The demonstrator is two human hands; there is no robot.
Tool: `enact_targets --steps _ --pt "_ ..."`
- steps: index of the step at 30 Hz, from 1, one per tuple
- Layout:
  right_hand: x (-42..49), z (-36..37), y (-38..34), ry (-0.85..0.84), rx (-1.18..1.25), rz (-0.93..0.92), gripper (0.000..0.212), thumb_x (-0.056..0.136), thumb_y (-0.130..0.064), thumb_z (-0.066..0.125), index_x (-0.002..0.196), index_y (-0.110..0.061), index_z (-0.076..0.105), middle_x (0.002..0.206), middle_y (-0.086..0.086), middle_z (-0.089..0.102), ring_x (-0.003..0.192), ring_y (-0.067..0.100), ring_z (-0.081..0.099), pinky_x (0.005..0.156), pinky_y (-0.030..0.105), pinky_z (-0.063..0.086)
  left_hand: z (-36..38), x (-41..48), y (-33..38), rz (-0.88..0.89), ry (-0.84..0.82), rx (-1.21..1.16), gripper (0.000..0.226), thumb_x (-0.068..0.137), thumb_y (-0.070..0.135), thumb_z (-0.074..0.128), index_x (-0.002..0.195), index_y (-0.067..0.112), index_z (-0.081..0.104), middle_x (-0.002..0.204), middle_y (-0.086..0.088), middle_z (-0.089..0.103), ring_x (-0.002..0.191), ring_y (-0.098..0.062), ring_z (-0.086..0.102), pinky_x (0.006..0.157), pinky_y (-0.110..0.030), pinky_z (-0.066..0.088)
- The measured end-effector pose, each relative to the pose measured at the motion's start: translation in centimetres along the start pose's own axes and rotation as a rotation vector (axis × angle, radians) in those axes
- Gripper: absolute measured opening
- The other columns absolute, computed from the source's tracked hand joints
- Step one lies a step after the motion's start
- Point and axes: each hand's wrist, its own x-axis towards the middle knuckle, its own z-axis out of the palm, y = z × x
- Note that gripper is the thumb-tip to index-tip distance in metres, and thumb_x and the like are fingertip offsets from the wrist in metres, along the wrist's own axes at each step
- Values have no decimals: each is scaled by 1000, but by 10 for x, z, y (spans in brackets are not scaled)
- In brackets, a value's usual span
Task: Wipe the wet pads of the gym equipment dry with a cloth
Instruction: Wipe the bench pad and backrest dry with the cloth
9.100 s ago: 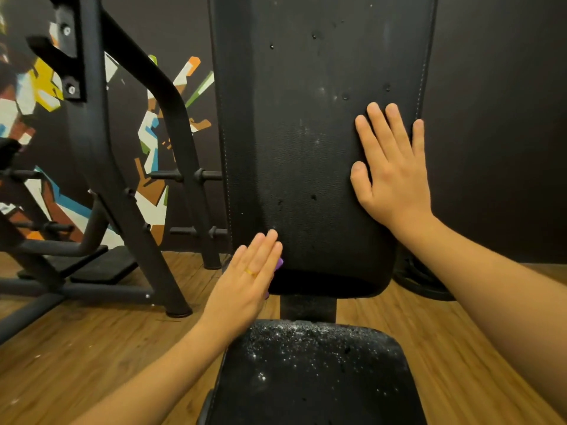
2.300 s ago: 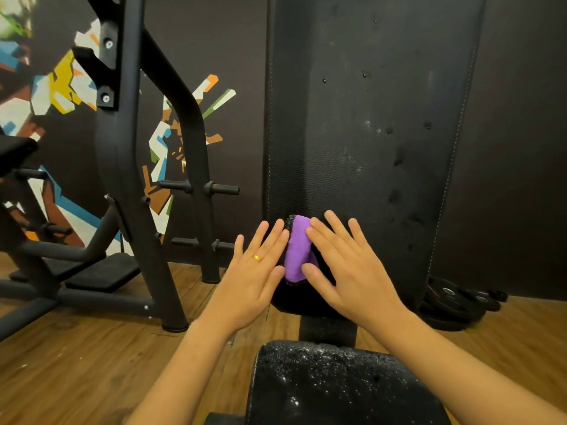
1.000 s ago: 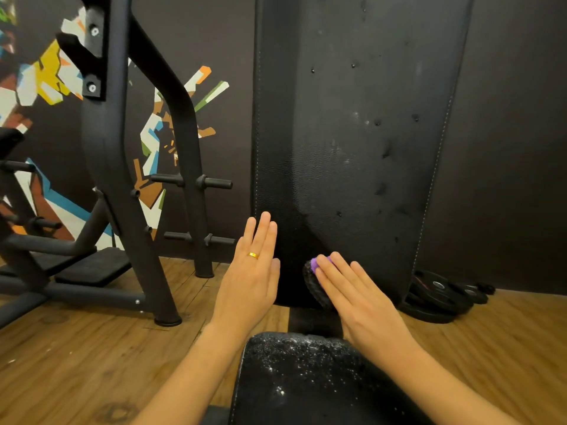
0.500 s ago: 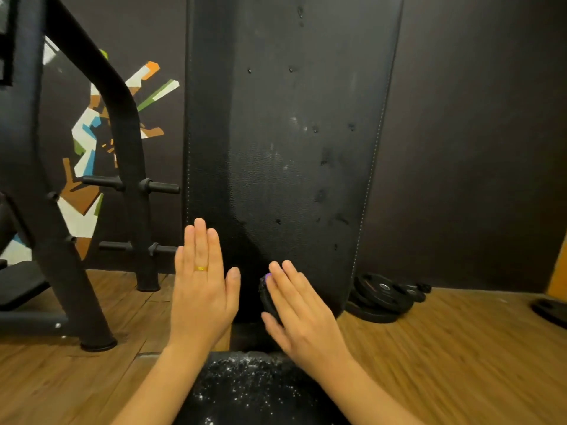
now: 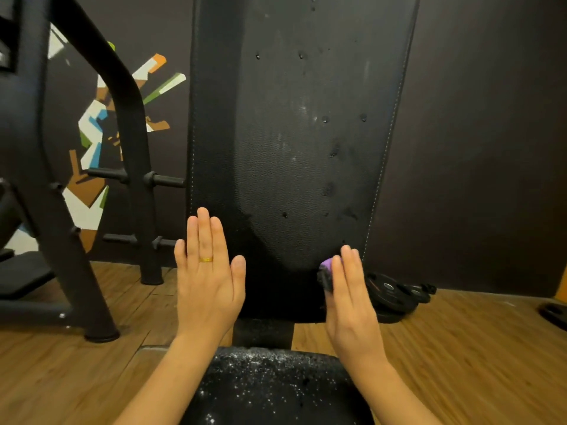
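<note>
A tall black back pad [image 5: 294,142] stands upright before me, with water drops scattered over its middle and right side. Below it the black seat pad [image 5: 276,384] is speckled with many droplets. My left hand [image 5: 207,277] lies flat with straight fingers on the pad's lower left edge; it wears a gold ring. My right hand [image 5: 349,296] presses a purple cloth [image 5: 325,271] with straight fingers against the pad's lower right corner. Most of the cloth is hidden under the fingers.
A black machine frame [image 5: 76,185] with plate pegs stands at the left in front of a colourful mural. Weight plates [image 5: 395,294] lie on the wooden floor [image 5: 475,348] behind the pad's right side. A dark wall fills the right.
My right hand has slid the cloth from the pad's bottom middle across to its lower right corner. The left hand stays flat on the lower left edge.
</note>
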Motion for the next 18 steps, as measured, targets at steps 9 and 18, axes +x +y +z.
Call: enact_targets --steps 9,18 --pt "119 -16 1 231 151 367 56 109 -17 33 160 -5 15 169 9 6 157 23 2 125 23 11 2 -1 -1 1 7 24 67 104 35 25 159 1 11 169 -16 3 157 -30 2 124 -54 9" --pt "77 -18 6 35 154 192 58 109 -20 34 159 -12 6 170 -2 -3 157 24 -2 124 23 3 6 -1 -3 7 0 38 67 106 43 14 158 2 14 170 -13 2 157 -28 1 125 -48 2"
